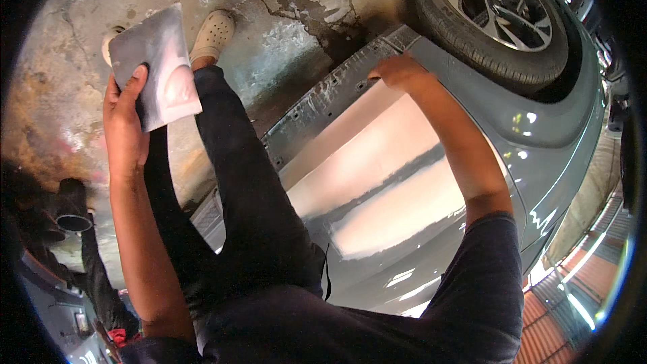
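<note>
Board in the left hand, lying left of the pink-patched car panel, with the dark-trousered legs between them.
Its longer axis runs up and down the view, top end leaning left toward the pale shoes; its face, bearing a pink smear low on the right side, is turned up to the wearer. The left hand is partly closed on the left edge, thumb on the face, fingers hidden behind. Farther right, the right hand reaches the panel's edge near the wheel, fingers bent; whether it grips anything cannot be told. The panel's patches stretch diagonally, lower left to upper right.
</note>
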Available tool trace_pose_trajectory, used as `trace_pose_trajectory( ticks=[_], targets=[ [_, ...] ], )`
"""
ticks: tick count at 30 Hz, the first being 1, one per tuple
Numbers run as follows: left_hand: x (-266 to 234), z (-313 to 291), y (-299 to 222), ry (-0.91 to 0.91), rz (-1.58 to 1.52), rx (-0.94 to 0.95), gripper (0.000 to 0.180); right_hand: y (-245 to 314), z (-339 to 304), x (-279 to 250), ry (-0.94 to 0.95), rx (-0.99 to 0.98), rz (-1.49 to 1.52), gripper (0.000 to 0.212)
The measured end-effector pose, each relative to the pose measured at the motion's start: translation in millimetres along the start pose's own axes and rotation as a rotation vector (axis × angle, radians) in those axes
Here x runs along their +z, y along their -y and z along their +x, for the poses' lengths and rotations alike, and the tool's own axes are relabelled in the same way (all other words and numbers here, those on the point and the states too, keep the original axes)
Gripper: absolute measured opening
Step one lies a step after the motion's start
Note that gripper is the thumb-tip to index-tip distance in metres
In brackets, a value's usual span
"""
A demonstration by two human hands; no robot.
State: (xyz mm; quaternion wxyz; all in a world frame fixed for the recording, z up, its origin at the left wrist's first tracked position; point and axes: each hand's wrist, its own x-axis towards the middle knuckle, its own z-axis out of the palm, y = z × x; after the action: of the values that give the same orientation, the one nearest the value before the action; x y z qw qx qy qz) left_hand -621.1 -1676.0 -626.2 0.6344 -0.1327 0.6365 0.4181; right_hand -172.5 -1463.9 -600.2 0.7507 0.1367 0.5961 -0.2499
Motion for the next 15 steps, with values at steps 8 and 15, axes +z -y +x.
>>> trace_pose_trajectory(
  ticks=[8,15],
  targets=[
    [8,44,41,0.021,0.135,-0.021,0.034,-3,83,32,0.185,0.025,-0.053,0.044],
    [-2,44,48,-0.024,0.095,-0.042,0.033,27,108,30,0.426,-0.033,-0.164,0.049]
  ],
)
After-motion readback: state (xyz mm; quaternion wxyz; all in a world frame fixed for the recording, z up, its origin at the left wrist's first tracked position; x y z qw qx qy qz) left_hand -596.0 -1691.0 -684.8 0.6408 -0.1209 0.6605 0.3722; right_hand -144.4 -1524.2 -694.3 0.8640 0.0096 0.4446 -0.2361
